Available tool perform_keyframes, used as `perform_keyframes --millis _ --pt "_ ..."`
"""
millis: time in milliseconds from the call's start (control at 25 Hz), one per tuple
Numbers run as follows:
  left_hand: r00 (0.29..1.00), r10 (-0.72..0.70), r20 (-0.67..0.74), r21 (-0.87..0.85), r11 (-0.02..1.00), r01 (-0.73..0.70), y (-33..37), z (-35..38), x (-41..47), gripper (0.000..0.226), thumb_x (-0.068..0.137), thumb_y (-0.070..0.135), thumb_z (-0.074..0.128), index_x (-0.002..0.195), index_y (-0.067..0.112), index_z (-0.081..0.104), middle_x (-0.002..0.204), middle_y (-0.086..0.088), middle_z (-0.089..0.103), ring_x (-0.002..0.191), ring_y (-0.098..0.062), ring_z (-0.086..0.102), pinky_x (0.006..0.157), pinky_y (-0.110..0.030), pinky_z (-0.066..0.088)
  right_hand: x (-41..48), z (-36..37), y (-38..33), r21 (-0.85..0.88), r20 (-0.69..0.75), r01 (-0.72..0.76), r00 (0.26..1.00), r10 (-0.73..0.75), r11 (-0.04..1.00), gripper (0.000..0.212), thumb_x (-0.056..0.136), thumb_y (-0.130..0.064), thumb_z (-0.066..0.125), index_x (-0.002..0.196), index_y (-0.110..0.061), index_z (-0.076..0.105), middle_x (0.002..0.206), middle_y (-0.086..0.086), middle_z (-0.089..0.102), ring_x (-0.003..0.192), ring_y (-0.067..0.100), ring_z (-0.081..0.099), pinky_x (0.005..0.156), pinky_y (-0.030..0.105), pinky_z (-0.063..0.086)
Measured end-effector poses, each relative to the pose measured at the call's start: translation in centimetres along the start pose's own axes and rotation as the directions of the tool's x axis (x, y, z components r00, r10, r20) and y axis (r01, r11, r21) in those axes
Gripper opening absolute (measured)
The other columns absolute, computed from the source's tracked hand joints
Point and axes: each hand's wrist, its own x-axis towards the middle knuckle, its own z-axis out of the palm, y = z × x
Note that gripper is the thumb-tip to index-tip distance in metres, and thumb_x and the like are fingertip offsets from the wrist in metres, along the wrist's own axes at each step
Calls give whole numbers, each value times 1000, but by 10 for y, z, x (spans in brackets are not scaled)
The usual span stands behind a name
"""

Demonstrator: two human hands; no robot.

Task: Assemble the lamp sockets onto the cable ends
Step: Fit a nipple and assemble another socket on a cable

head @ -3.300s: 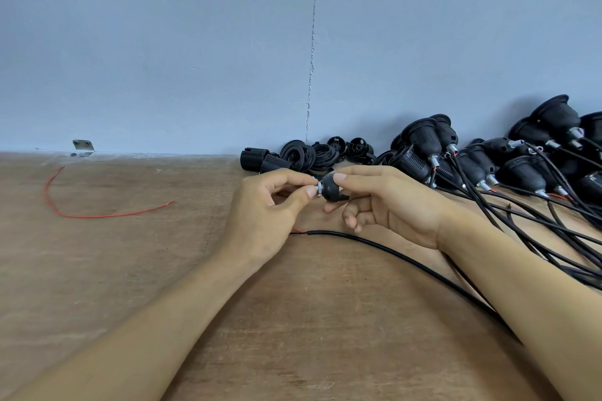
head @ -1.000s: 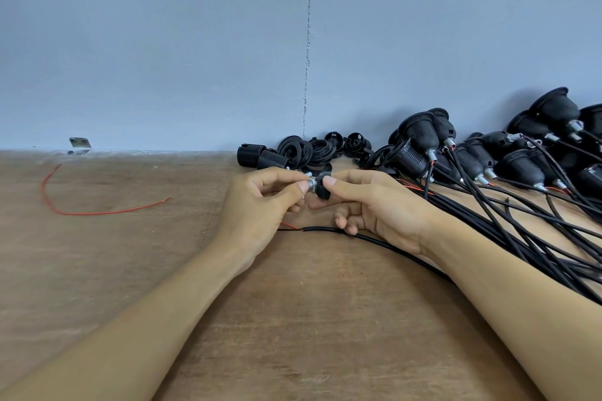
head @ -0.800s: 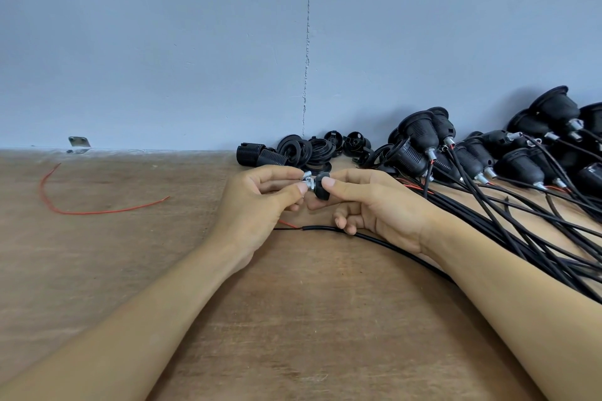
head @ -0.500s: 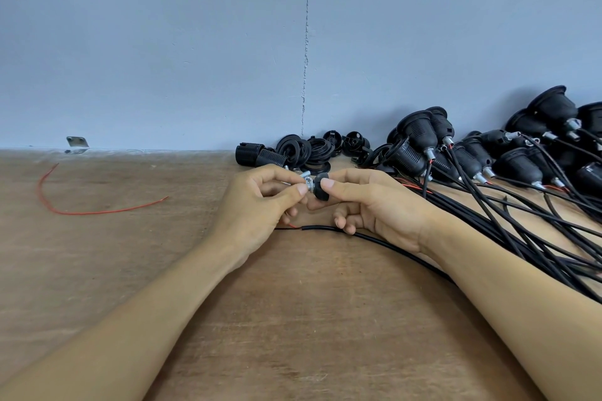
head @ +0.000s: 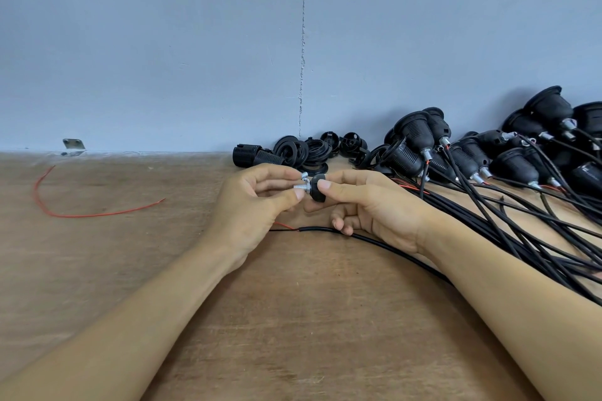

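A small black socket cap point(head: 317, 190) is held above the wooden table between both hands. My right hand point(head: 368, 205) pinches the cap with thumb and forefinger. My left hand point(head: 257, 202) pinches the silver threaded fitting point(head: 301, 184) that sticks out of the cap's left side. A black cable point(head: 374, 239) lies on the table under my hands, its stripped end with a red wire point(head: 285, 226) pointing left.
Loose black socket parts point(head: 293, 153) sit against the blue wall behind my hands. A heap of assembled sockets with black cables point(head: 488, 159) fills the right side. A loose red wire point(head: 81, 210) lies at the left, near a metal bracket point(head: 74, 146).
Both hands stay on the cap and fitting, shifting only slightly. Since the oldest frame they moved a little away from me, and the fitting shows more clearly.
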Motion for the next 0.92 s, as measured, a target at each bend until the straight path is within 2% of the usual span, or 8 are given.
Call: perform_keyframes --millis 240,400,520,640,720,760,840,920 --pt "997 74 12 20 997 -74 -1 2 -1 37 80 0 82 94 34 76 101 10 79 93 -8 75 78 -16 56 1 1 0 14 0 10 1000 -10 1000 40 93 -26 66 122 1 59 109 21 72 58 15 57 51 22 46" --pt "997 23 -76 71 997 -18 -2 2 1 10 87 37 79 96 34 76 88 15 75 79 -2 70 74 -27 54 1 0 -1 16 3 14 1000 -14 1000 44 90 -28 68 123 -1 58 110 20 72 59 16 57 52 23 46" --pt "996 28 -84 231 973 -8 -6 1 2 35 96 53 63 77 26 74 71 3 71 65 -4 58 71 -32 47 0 0 0 16 8 16 1000 -17 1000 51 86 -30 69 125 1 57 110 20 73 59 16 57 51 22 46" --pt "996 78 -42 296 953 -62 -6 0 1 25 94 39 70 71 30 74 71 10 72 64 1 59 66 -19 45 1 0 0 8 8 18 1000 -18 1000 49 89 -28 68 126 2 57 111 21 72 59 15 57 52 22 46" --pt "994 105 -17 230 968 -99 -5 -2 3 13 86 23 81 86 35 76 87 17 75 74 4 64 67 -11 48 0 0 0 8 7 19 1000 -19 1000 44 90 -27 67 124 1 59 111 21 72 59 15 56 52 22 46" --pt "993 113 -14 193 975 -108 -8 -2 4 21 83 21 84 95 36 75 95 19 75 78 4 65 70 -11 49 0 0 0 10 7 20 1000 -20 1000 42 90 -27 67 122 1 59 110 21 72 59 15 56 52 22 46" --pt "995 78 -54 149 986 -69 -8 -1 3 22 81 35 84 100 36 75 97 16 75 80 3 67 73 -16 50 0 0 -1 9 9 19 1000 -19 1000 40 91 -27 67 121 0 60 109 20 72 59 15 56 52 22 46" --pt "997 45 -68 200 979 -31 -6 2 2 20 88 53 72 86 34 77 85 11 75 77 1 67 74 -22 47 0 0 -1 0 7 20 1000 -20 1000 42 92 -26 66 123 2 58 111 21 72 59 15 56 52 22 46"
